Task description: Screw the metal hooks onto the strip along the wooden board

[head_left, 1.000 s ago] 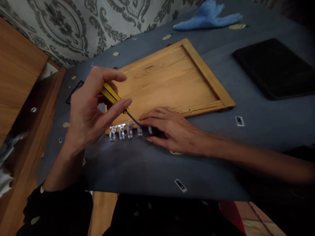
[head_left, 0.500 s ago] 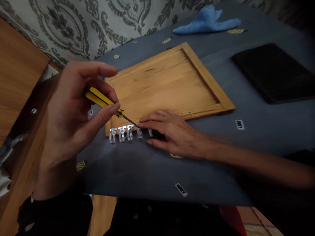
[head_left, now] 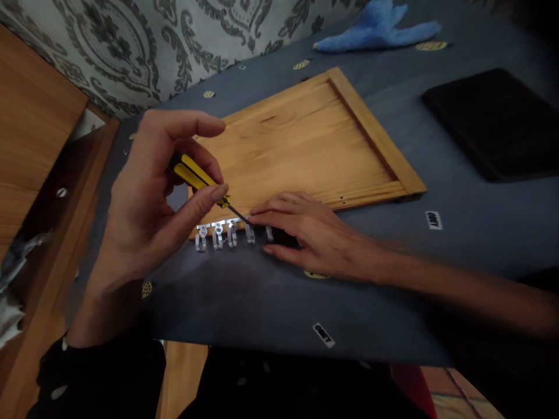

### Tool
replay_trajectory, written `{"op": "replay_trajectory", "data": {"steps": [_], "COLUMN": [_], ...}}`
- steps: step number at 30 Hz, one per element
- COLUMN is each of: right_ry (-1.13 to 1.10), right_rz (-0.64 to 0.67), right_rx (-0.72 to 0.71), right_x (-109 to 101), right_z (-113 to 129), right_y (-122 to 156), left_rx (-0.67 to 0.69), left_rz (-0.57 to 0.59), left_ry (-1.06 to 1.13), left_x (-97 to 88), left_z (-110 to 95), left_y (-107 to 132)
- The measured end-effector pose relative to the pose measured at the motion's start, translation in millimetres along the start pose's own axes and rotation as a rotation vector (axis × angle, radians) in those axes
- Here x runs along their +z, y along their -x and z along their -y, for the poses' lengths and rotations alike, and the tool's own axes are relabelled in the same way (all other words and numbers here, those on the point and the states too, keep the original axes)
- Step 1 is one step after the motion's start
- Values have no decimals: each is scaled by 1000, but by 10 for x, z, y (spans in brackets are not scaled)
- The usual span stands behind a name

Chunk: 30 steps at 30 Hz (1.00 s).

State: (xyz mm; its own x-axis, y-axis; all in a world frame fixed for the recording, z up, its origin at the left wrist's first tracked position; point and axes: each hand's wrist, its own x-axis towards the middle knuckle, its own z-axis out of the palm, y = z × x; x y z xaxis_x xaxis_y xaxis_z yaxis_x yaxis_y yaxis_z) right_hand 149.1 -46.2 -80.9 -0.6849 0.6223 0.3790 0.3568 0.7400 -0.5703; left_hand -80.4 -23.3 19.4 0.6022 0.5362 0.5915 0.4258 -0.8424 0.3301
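My left hand [head_left: 152,192] is closed round a yellow-and-black screwdriver [head_left: 198,177], its thin shaft slanting down to the right. The tip meets a silver metal hook rail [head_left: 225,231] lying along the near edge of a wooden framed panel [head_left: 301,139]. My right hand [head_left: 310,230] lies flat on the blue cloth, its fingers stretched out and pressing the right end of the rail, next to the screwdriver tip. Several curved hooks hang off the rail toward me.
A blue-grey cloth [head_left: 393,279] covers the table. A black flat slab [head_left: 493,122] lies at the right, a blue rag [head_left: 375,29] at the far edge. Patterned wallpaper [head_left: 131,46] backs the table and wooden furniture [head_left: 30,134] stands to the left.
My left hand swung out to the left and back in, rolling the screwdriver handle between its fingers. The right hand and rail have stayed put.
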Motion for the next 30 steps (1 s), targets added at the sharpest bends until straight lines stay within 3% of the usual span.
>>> {"op": "replay_trajectory", "data": {"steps": [3, 8, 14, 21, 24, 27, 30], "right_ry": [-2, -9, -17, -23, -28, -44, -72], "right_rz": [1, 2, 12, 16, 6, 8, 28], "right_rx": [0, -1, 21, 48, 52, 51, 81], "right_x": [5, 4, -7, -9, -2, -7, -26], "right_z": [-4, -8, 11, 4, -10, -9, -1], "right_y": [0, -1, -11, 11, 26, 29, 23], "left_rx": [13, -133, -37, -158, -207, -204, -115], "left_rz": [19, 80, 27, -69, -50, 1, 53], "left_ry": [-13, -138, -410, -167, -34, -57, -172], "left_x": [9, 13, 31, 5, -3, -3, -2], "left_z": [-25, -165, -190, -225, -245, -239, -212], "left_y": [3, -5, -25, -7, -8, -25, -46]}}
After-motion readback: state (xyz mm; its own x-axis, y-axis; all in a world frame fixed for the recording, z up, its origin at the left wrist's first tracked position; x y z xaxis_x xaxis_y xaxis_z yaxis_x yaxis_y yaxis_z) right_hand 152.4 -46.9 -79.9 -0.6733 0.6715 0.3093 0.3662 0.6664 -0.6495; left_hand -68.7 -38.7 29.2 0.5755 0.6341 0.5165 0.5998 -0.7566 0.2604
